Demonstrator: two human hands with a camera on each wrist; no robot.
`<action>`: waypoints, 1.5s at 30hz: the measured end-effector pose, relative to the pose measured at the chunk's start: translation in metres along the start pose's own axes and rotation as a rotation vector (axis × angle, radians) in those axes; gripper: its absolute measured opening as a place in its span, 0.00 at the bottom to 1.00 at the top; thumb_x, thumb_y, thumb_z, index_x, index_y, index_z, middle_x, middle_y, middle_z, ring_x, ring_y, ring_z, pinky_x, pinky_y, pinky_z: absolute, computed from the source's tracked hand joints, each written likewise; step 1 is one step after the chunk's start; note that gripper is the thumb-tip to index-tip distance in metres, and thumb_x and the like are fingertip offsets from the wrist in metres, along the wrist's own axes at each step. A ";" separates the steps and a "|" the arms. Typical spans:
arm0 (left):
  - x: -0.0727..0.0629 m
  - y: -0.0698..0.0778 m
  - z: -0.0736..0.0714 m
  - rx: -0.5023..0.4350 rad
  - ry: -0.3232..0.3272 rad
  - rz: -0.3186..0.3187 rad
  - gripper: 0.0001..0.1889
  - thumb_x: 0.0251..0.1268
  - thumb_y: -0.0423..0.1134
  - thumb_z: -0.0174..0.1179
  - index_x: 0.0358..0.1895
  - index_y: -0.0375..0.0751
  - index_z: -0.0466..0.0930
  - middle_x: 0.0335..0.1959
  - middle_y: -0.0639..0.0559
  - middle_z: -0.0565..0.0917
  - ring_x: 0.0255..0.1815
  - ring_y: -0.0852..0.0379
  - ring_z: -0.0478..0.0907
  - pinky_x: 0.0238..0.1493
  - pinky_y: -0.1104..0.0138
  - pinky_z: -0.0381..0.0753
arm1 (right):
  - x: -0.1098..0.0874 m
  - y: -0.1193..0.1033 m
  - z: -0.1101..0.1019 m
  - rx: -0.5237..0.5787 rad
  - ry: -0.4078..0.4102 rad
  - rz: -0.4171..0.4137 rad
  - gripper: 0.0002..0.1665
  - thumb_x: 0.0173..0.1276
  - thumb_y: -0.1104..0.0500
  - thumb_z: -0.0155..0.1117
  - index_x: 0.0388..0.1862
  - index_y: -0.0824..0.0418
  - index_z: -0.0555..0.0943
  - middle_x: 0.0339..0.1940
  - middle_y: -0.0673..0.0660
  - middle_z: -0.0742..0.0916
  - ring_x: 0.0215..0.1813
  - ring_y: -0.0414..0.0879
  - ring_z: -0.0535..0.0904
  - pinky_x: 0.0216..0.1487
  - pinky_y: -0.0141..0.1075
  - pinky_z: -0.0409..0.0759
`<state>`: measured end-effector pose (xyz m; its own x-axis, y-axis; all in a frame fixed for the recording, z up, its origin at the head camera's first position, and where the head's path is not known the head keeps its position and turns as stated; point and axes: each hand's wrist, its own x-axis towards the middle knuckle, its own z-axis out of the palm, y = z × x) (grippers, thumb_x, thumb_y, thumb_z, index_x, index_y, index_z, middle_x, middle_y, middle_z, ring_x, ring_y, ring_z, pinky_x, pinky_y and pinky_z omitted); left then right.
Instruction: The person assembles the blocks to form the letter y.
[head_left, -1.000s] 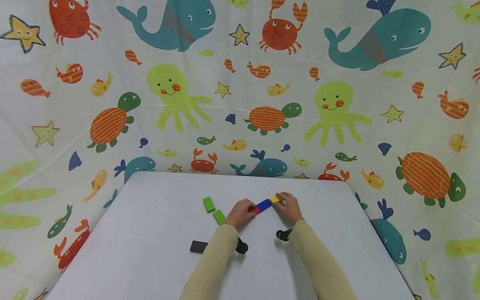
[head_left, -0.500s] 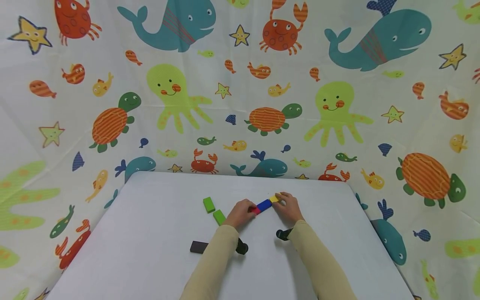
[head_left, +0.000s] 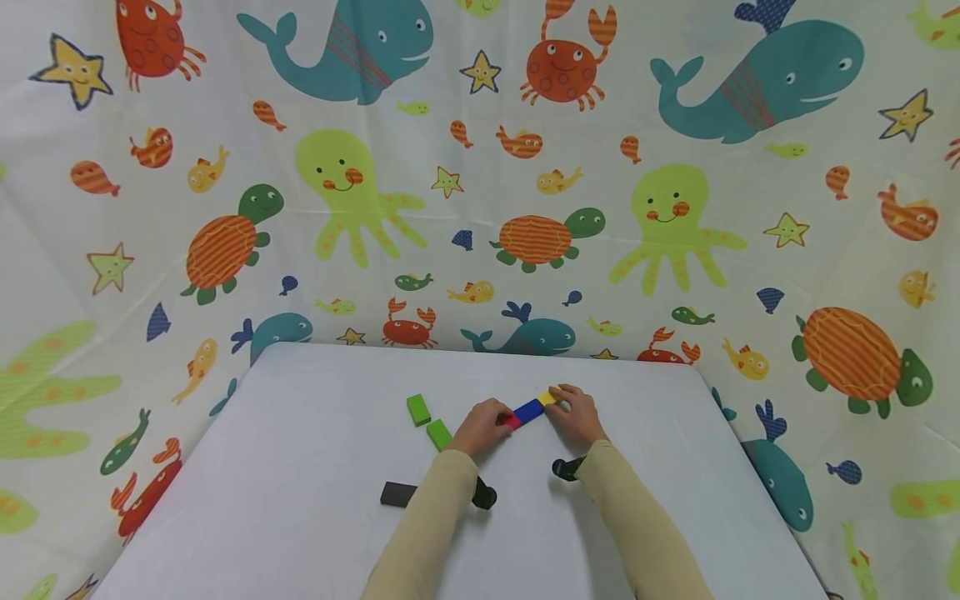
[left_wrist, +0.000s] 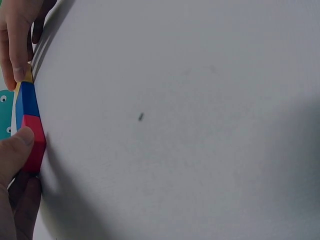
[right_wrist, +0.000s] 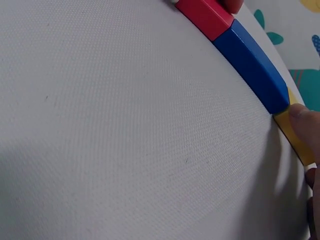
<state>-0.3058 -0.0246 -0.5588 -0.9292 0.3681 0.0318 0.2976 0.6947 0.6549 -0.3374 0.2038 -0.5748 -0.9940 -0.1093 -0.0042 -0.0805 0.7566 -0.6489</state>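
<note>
Three blocks form a slanting row on the white table (head_left: 315,533): a red block (head_left: 512,422) at the near end, a blue block (head_left: 528,410) in the middle and a yellow block (head_left: 548,397) at the far end. My left hand (head_left: 482,425) grips the red block, its thumb (left_wrist: 24,137) on the block's side in the left wrist view. At the other end my right hand (head_left: 579,417) holds the yellow block, its thumb (right_wrist: 303,117) against it. Between the hands the blue block meets red and yellow end to end in the right wrist view.
Two green blocks (head_left: 418,409) (head_left: 438,434) lie left of my left hand. A dark flat bar (head_left: 397,494) lies partly hidden behind the left sleeve (head_left: 431,517). Behind the table hangs a cloth (head_left: 465,142) printed with sea animals.
My right hand has shifted very slightly left with the yellow block, bringing it closer against the blue one. My left hand keeps its place on the red block.
</note>
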 end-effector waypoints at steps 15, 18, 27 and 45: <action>0.000 -0.001 0.002 -0.020 0.006 -0.009 0.14 0.62 0.34 0.66 0.50 0.36 0.83 0.41 0.50 0.81 0.43 0.55 0.76 0.52 0.61 0.78 | 0.000 0.003 0.000 0.002 -0.005 -0.005 0.28 0.70 0.52 0.63 0.67 0.58 0.75 0.71 0.64 0.70 0.70 0.64 0.60 0.69 0.60 0.58; 0.000 0.000 0.001 -0.025 0.010 -0.012 0.13 0.62 0.34 0.66 0.50 0.36 0.83 0.42 0.49 0.81 0.43 0.55 0.76 0.53 0.61 0.78 | 0.000 0.003 0.000 0.008 -0.009 -0.002 0.28 0.70 0.52 0.63 0.67 0.58 0.75 0.71 0.64 0.70 0.70 0.64 0.60 0.69 0.60 0.58; -0.001 0.002 0.000 -0.014 0.009 -0.011 0.13 0.62 0.33 0.66 0.50 0.34 0.83 0.42 0.48 0.81 0.43 0.54 0.76 0.52 0.60 0.78 | -0.001 0.001 0.001 0.009 -0.003 0.002 0.28 0.70 0.52 0.64 0.67 0.58 0.76 0.71 0.64 0.71 0.70 0.65 0.61 0.69 0.61 0.59; -0.004 0.003 0.003 -0.002 0.020 0.005 0.14 0.62 0.33 0.67 0.50 0.34 0.83 0.42 0.48 0.81 0.44 0.54 0.76 0.53 0.60 0.78 | -0.004 0.002 0.003 0.001 0.016 -0.013 0.27 0.70 0.54 0.64 0.66 0.59 0.76 0.70 0.65 0.71 0.69 0.65 0.62 0.69 0.61 0.59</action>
<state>-0.3008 -0.0222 -0.5587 -0.9320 0.3589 0.0500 0.3016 0.6916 0.6563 -0.3333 0.2041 -0.5787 -0.9939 -0.1088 0.0169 -0.0936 0.7543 -0.6499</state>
